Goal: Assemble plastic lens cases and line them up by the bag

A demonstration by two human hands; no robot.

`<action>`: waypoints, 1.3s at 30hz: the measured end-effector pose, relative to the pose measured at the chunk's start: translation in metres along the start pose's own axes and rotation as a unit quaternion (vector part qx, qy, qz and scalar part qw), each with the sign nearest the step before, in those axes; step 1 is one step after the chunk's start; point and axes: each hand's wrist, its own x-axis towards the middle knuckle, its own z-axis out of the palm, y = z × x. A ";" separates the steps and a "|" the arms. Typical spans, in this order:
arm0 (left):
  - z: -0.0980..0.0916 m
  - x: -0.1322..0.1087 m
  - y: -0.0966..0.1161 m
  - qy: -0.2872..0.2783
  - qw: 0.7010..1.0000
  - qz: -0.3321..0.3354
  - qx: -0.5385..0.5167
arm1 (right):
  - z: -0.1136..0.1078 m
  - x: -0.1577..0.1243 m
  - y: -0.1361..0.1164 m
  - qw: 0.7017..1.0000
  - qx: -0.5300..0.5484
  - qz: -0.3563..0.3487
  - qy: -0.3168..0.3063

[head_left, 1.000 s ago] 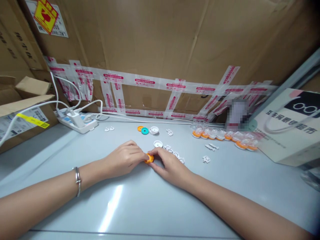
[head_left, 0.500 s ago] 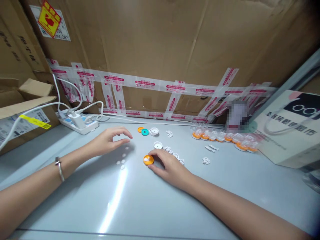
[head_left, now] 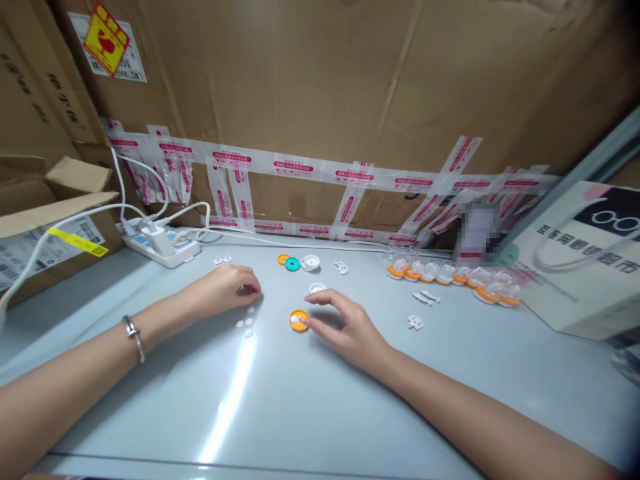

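Note:
An orange round cap (head_left: 299, 320) lies on the table with small white parts inside it. My right hand (head_left: 353, 328) is open beside it: the thumb tip is at the cap's right edge and the forefinger is raised off the rim. To the left, the fingers of my left hand (head_left: 231, 288) are curled together low over the table, and whatever is between the fingertips is hidden. Several small white discs (head_left: 249, 322) lie just below that hand. Behind my right hand a white round cup (head_left: 318, 289) is partly covered.
Toward the back are a teal disc (head_left: 293, 264), white round parts (head_left: 311, 263) and white latticed pieces (head_left: 341, 267). Clear-and-orange assemblies (head_left: 445, 272) line the back right. A power strip (head_left: 163, 247), an open carton (head_left: 55, 233) and a paper bag (head_left: 580, 260) stand around the table.
My left hand has moved down and its fingers have closed over the spot where the topmost white disc lay. My right forefinger has lifted from the orange cap, which stays in place.

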 end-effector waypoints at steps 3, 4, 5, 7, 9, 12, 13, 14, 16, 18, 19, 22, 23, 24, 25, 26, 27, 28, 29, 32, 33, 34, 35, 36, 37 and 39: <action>0.004 -0.003 0.019 0.067 0.996 0.037 -0.045 | -0.001 0.000 -0.003 0.997 0.017 -0.034 0.063; 0.007 -0.005 0.027 0.092 0.991 0.050 -0.079 | -0.001 0.000 -0.004 0.996 0.022 -0.052 0.075; 0.010 -0.006 0.037 0.122 0.983 0.067 -0.115 | -0.001 0.000 -0.006 0.994 0.027 -0.072 0.080; 0.016 -0.008 0.055 0.176 0.962 0.096 -0.183 | 0.001 0.000 -0.009 0.990 0.039 -0.110 0.074; 0.021 -0.011 0.068 0.204 0.946 0.106 -0.228 | 0.003 0.000 -0.011 0.988 0.049 -0.130 0.062; 0.026 -0.015 0.079 0.222 0.938 0.078 -0.255 | 0.005 -0.001 -0.014 0.987 0.062 -0.134 0.063; 0.027 -0.017 0.081 0.222 0.937 0.068 -0.262 | 0.005 -0.001 -0.014 0.986 0.067 -0.137 0.068; 0.027 -0.017 0.082 0.220 0.935 0.061 -0.270 | 0.006 -0.001 -0.014 0.985 0.073 -0.141 0.072; 0.024 -0.018 0.081 0.209 0.934 0.060 -0.284 | 0.006 -0.002 -0.014 0.982 0.084 -0.148 0.078; 0.020 -0.017 0.078 0.188 0.939 0.064 -0.279 | 0.004 -0.001 -0.011 0.984 0.086 -0.131 0.079; 0.017 -0.016 0.074 0.173 0.946 0.073 -0.265 | 0.003 -0.001 -0.009 0.987 0.082 -0.115 0.081; 0.010 -0.015 0.059 0.118 0.972 0.128 -0.156 | -0.001 0.001 0.001 0.994 0.047 -0.070 0.076; 0.009 -0.015 0.054 0.098 0.979 0.145 -0.103 | -0.002 0.001 0.005 0.995 0.032 -0.066 0.066; 0.009 -0.015 0.049 0.079 0.983 0.158 -0.051 | -0.003 0.002 0.008 0.996 0.016 -0.069 0.053; 0.009 -0.015 0.045 0.063 0.984 0.164 -0.007 | -0.003 0.002 0.011 0.996 0.000 -0.078 0.038; 0.011 -0.016 0.042 0.051 0.984 0.167 0.027 | -0.003 0.002 0.013 0.995 -0.018 -0.091 0.024; 0.012 -0.016 0.040 0.043 0.983 0.169 0.051 | -0.002 0.002 0.015 0.993 -0.037 -0.108 0.011; 0.014 -0.017 0.039 0.038 0.982 0.171 0.068 | -0.001 0.002 0.016 0.991 -0.057 -0.125 0.001; 0.016 -0.017 0.040 0.035 0.981 0.171 0.081 | 0.000 0.002 0.016 0.987 -0.077 -0.139 -0.008; 0.020 -0.017 0.042 0.028 0.978 0.174 0.107 | 0.002 0.001 0.016 0.978 -0.133 -0.160 -0.026; 0.020 -0.017 0.043 0.024 0.978 0.176 0.111 | 0.002 0.001 0.016 0.975 -0.149 -0.163 -0.033; 0.020 -0.017 0.043 0.022 0.977 0.178 0.113 | 0.002 0.001 0.016 0.972 -0.163 -0.165 -0.040; 0.020 -0.017 0.043 0.020 0.977 0.181 0.114 | 0.002 0.001 0.016 0.969 -0.174 -0.168 -0.047; 0.020 -0.016 0.043 0.020 0.976 0.183 0.114 | 0.002 0.001 0.015 0.967 -0.182 -0.171 -0.052; 0.020 -0.016 0.043 0.021 0.976 0.185 0.114 | 0.001 0.001 0.015 0.965 -0.188 -0.174 -0.055; 0.019 -0.016 0.042 0.023 0.975 0.188 0.116 | 0.001 0.001 0.014 0.962 -0.196 -0.179 -0.060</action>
